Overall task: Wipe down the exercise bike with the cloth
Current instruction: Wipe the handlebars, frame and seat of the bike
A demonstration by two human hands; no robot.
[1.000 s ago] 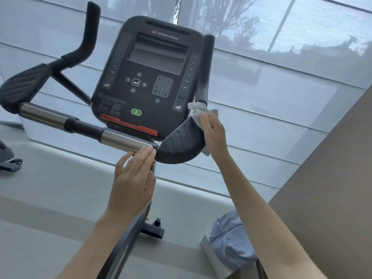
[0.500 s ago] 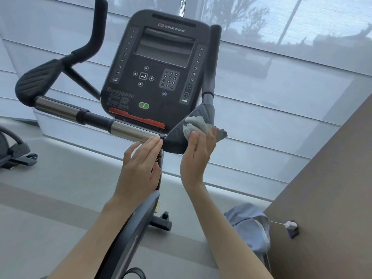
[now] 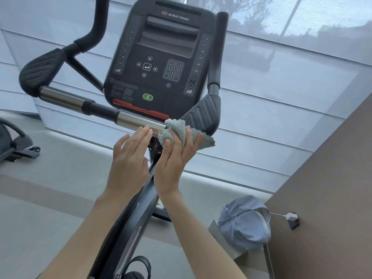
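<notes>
Exercise bike [image 3: 159, 85] — handlebar stage. Cloth [image 3: 181, 130]: grey, bunched, held against the inner end of the chrome bar [image 3: 134, 120], just beside the ribbed right pad [image 3: 203, 115]. Right hand [image 3: 174, 160]: fingers curled round the cloth. Left hand [image 3: 128, 158]: fingers straight, tips resting on the bar, holding nothing. Recommended handling — wrap the cloth round the tube, press evenly, draw it along the chrome; the underside likely needs a pass too.

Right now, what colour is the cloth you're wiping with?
Pale grey-blue, plain with no pattern. The cloth shows best in the head view, gripped in the right hand.
</notes>
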